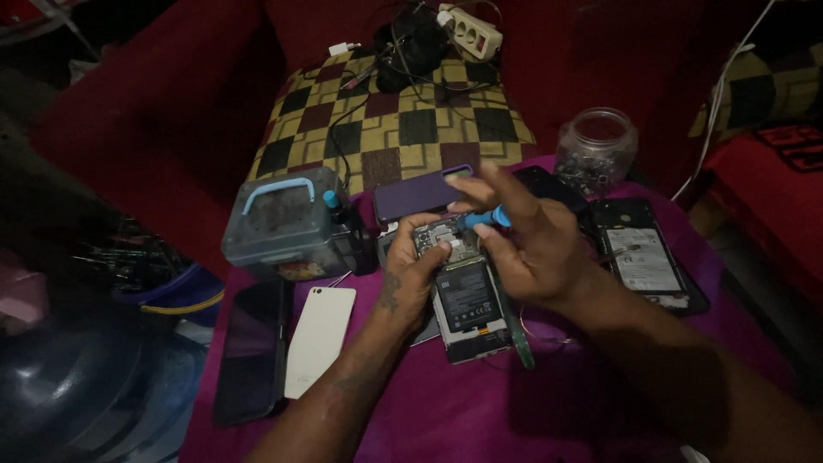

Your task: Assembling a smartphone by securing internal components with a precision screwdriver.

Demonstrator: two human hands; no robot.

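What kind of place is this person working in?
Probably a home corner used for phone repair. An opened phone lies on a purple cloth beside a red sofa with a checked cushion, another opened phone and a jar of small parts.

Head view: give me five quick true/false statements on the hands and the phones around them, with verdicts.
1. The right hand holds a blue-handled screwdriver. True.
2. The left hand rests on the opened phone. True.
3. The white back cover lies right of the opened phone. False: it lies to its left, beside a dark phone.
4. The glass jar lies tipped over. False: it stands upright.
5. The purple case sits on the cushion. False: it lies on the purple cloth, behind the hands.
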